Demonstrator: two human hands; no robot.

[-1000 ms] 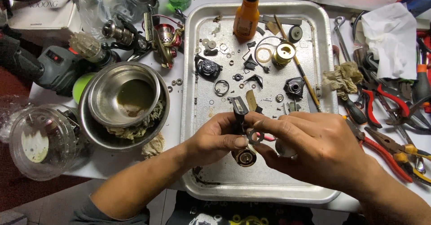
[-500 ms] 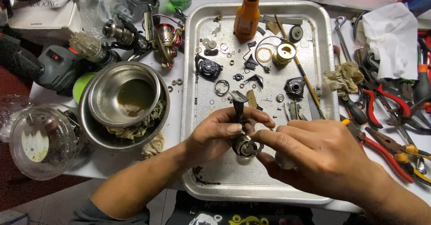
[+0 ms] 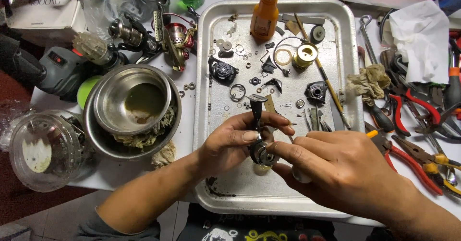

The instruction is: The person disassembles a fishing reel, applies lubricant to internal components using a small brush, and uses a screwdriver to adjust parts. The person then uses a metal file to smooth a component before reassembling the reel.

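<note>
Surface: cluttered white workbench (image 3: 192, 125), with your dented aluminium tray (image 3: 211, 53) at its middle, smeared with dark grease near the tray's front left corner.
Held part: dark metal fishing reel body (image 3: 258, 147), a slim black stem rising from a round, shiny housing; it sits above the tray's front half, between your two hands.
Left hand (image 3: 230, 145): fingers curled round the reel body, thumb pressed flat on its side.
Right hand (image 3: 336, 169): thumb and forefinger pinched together at the round housing; what they pinch is hidden.
Tray contents: orange plastic bottle (image 3: 264, 15) at the far edge, brass spool (image 3: 306, 54), thin washers and small black parts scattered across the far half.
Left of tray: nested steel bowls (image 3: 132, 106) holding a greasy rag.
Right edge: red-handled pliers (image 3: 408, 154), crumpled white cloth (image 3: 420, 39).
Change: since half a second ago your right hand has drawn slightly toward the tray's front edge; your left hand's grip is unchanged.
</note>
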